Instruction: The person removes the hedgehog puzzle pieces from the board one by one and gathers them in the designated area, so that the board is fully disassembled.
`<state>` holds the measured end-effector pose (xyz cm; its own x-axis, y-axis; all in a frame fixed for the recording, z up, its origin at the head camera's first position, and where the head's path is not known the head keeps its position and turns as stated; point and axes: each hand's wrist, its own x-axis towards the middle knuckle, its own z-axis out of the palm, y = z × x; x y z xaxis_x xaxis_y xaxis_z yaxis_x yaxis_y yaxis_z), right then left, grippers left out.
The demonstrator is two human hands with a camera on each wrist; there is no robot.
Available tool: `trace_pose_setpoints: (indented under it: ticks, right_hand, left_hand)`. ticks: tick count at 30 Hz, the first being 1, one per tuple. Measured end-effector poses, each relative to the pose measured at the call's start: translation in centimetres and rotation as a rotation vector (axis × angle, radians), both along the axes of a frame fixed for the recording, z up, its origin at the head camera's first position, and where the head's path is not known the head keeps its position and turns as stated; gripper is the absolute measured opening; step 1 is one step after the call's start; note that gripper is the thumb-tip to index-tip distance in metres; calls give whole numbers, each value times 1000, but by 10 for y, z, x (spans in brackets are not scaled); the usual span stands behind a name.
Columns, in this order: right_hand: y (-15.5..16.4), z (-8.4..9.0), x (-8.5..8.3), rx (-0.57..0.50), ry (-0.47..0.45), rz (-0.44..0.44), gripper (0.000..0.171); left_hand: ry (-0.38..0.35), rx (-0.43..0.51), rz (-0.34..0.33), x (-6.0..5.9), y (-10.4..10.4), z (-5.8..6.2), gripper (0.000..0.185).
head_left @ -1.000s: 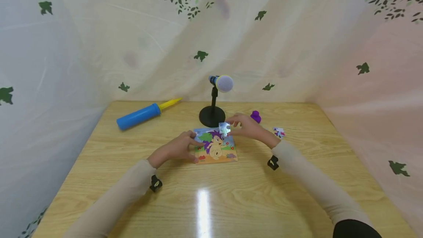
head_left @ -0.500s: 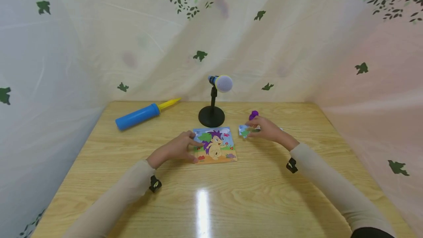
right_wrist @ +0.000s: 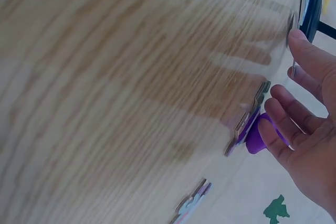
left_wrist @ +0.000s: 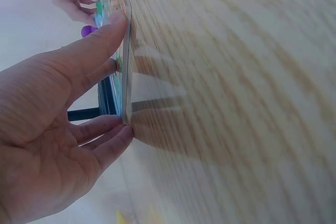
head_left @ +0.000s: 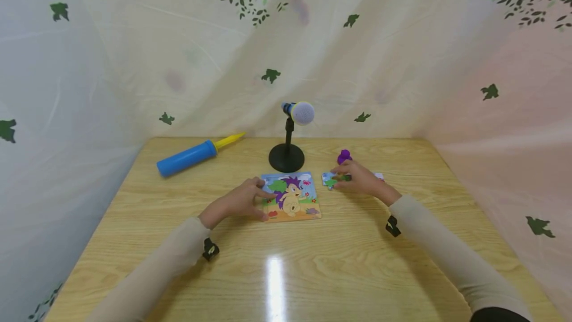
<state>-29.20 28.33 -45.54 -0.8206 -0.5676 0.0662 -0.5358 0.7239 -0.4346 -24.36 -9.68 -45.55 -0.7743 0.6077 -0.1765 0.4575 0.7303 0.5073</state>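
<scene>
In the head view a square hedgehog puzzle [head_left: 292,205] lies mid-table. My left hand [head_left: 241,198] spans its left side with fingers spread. The left wrist view shows the thumb [left_wrist: 105,38] on the near corner and fingertips along the edge. Right of the puzzle, my right hand [head_left: 359,179] pinches a blue-and-green jigsaw piece [head_left: 328,180] between thumb and index finger, low at the tabletop. Its other fingers hang loosely over a second jigsaw piece [right_wrist: 249,119], mostly hidden in the head view. A third piece [head_left: 379,176] shows beyond the wrist.
A toy microphone [head_left: 303,113] on a black stand [head_left: 286,158] stands just behind the puzzle. Behind the right hand sits a small purple object [head_left: 344,155]. A blue pump with a yellow nozzle [head_left: 187,158] lies back left. A leaf-print curtain [head_left: 201,53] encloses the table's far side.
My right hand has carried the piece from above the puzzle's upper right corner out to the right, then down to the tabletop. The left hand has stayed in place.
</scene>
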Motion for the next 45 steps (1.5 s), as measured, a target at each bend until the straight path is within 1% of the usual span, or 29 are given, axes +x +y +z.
trace_pose_setpoints:
  ticks: [3,12,29,35,37,45]
  right_hand:
    - [-2,-1,-1,2,3,5,46]
    - [-7,0,-3,32,-46,-21,45]
    - [-7,-4,-6,38,-33,12,43]
    - [-7,-1,-7,24,-75,5,47]
    - [-9,1,-7,19,-75,9,48]
    - [-25,11,-3,-72,-82,29,47]
  left_hand:
    - [2,1,-1,1,0,0,62]
    - [-13,2,10,2,1,3,61]
    - [-22,10,16,2,0,2,61]
    - [-30,8,23,2,0,3,60]
    - [-30,6,23,2,0,3,60]
    - [-28,5,16,4,1,6,60]
